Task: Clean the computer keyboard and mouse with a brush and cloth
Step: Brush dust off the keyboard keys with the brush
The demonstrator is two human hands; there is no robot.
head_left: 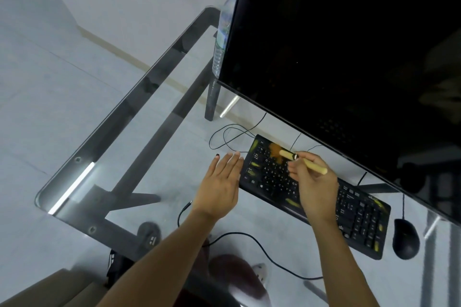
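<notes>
Keyboard (314, 197), flat black plastic, meets soft-bristled wooden brush (299, 161).

Black corded keyboard (349, 209), lying flat and slantwise, flecked with yellow-green specks across keys and frame. Black mouse (405, 239), just beside the keyboard's number-pad end, apart from it, cable running away toward the far side. Brush (296, 158) with pale wooden handle, dark band and orange-brown bristles, tilted over the keyboard's opposite end, bristles down on the top key rows, handle angled back toward the keyboard's middle. No cloth visible.
</notes>
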